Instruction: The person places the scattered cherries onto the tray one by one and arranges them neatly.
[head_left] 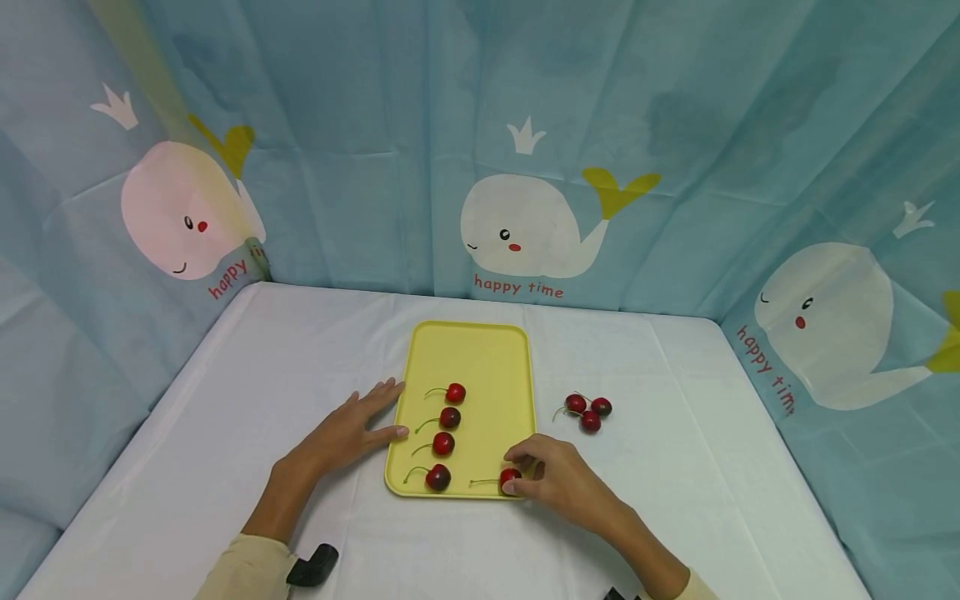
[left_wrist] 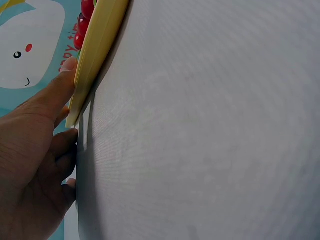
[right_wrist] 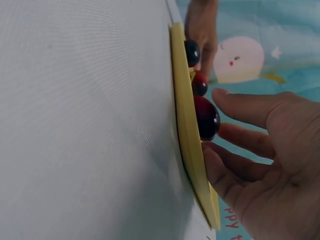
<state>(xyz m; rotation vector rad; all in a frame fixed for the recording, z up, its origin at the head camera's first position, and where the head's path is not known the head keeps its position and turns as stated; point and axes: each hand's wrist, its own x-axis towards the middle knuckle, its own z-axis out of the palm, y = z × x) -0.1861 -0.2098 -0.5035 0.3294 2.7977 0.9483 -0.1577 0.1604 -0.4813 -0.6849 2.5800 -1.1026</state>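
Observation:
A yellow rectangular tray (head_left: pixel 487 367) lies on the table. Four dark red cherries with stems form a column along its left half, among them a lower cherry (head_left: pixel 438 477) and an upper one (head_left: pixel 455 393). My left hand (head_left: pixel 341 433) rests at the tray's left edge, fingers spread, its thumb (left_wrist: pixel 67 75) touching the rim. At the tray's lower right corner my right hand (head_left: pixel 562 483) has thumb and fingers around another cherry (right_wrist: pixel 206 118), which sits on the tray with its stem pointing left. The fingers partly hide this cherry in the head view.
Right of the tray, three cherries (head_left: pixel 590 422) lie clustered on the white tablecloth (head_left: pixel 675 492). A blue curtain with whale prints (head_left: pixel 525 225) hangs behind and at both sides. A black strap device (head_left: pixel 313 567) is by the left wrist.

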